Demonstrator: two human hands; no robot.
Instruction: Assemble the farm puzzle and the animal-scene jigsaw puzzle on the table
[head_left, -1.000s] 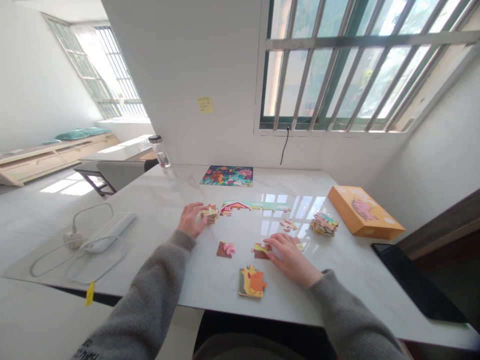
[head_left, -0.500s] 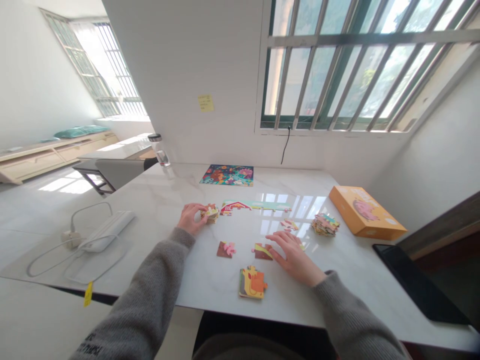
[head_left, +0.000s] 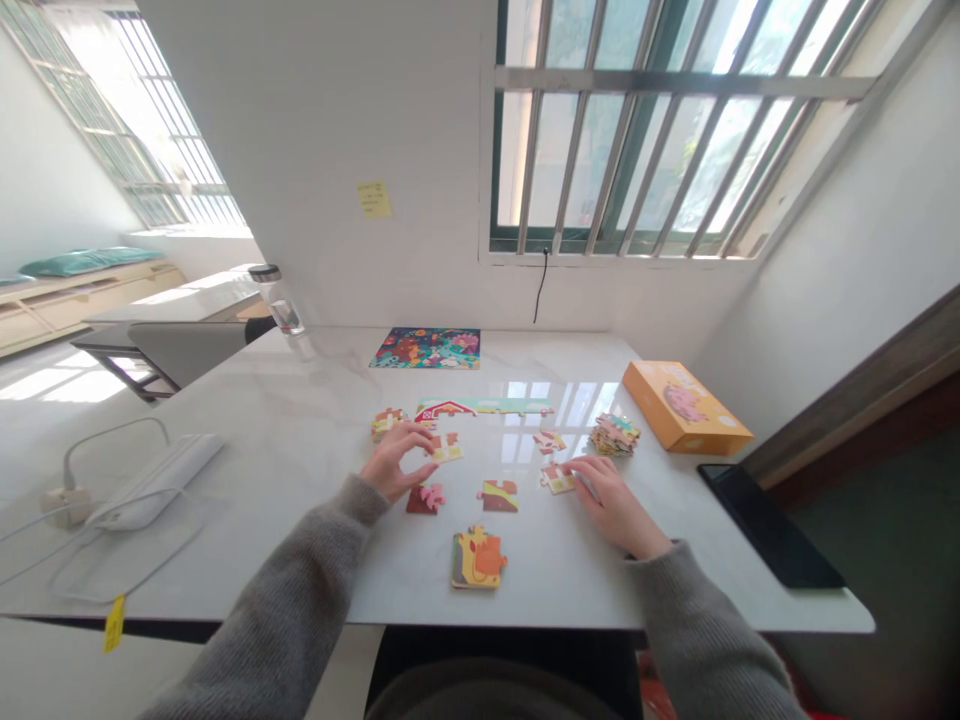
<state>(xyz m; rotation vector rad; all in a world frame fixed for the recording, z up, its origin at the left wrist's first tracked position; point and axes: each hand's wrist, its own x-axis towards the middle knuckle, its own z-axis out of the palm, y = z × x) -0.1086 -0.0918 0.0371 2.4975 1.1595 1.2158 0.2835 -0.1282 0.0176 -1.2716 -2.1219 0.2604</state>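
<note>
My left hand (head_left: 396,462) has its thumb and forefinger at the left edges of a yellow-and-brown puzzle piece (head_left: 449,448), just in front of a stack of puzzle pieces (head_left: 384,424). The fingertips of my right hand (head_left: 611,500) pinch the right side of a pale puzzle piece (head_left: 557,480) at the tabletop. Between the hands lies a green-and-brown puzzle piece (head_left: 499,495). A pink-and-brown puzzle piece (head_left: 424,499) sits below my left fingers. Nearest me is a small pile with an orange-and-yellow puzzle piece (head_left: 480,558) on top.
A joined puzzle strip with a red barn (head_left: 450,409) runs behind the hands. Beyond it lies a dark picture sheet (head_left: 427,348). At right are a piece stack (head_left: 615,434), an orange box (head_left: 682,405) and a black tablet (head_left: 772,525); at left, a power strip (head_left: 157,480) and bottle (head_left: 277,300).
My left hand has moved right from the stack, a puzzle piece now at its fingertips. My right hand has left the green-and-brown piece for the pale one. The view has turned right.
</note>
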